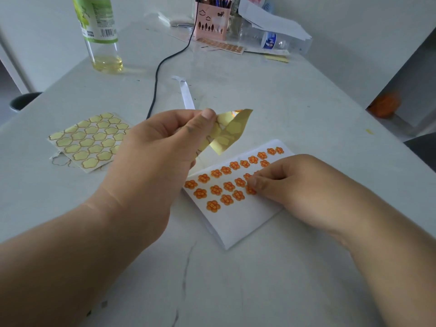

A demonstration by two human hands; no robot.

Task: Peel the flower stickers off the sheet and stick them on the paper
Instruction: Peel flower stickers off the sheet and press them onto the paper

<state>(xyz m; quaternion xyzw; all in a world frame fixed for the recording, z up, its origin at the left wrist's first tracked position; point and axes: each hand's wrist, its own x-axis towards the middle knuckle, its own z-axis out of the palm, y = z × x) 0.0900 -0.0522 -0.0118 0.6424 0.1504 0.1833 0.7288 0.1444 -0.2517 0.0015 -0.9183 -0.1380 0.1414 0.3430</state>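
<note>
Orange flower stickers [213,189] sit in rows on the white paper [247,223].
The left hand [160,147] grips the folded yellowish sticker sheet [227,135] between thumb and fingers, raised over the paper's far edge. The right hand [290,185] rests on the paper, its curled fingertips [254,184] pinching one flower sticker [250,191] at a row's end. Another yellow sheet [89,140] lies left on the table [283,102].

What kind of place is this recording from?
Probably a home or office desk used for crafts: pink pen holder with pens, loose papers, a bottle and a black cable on a pale table.
</note>
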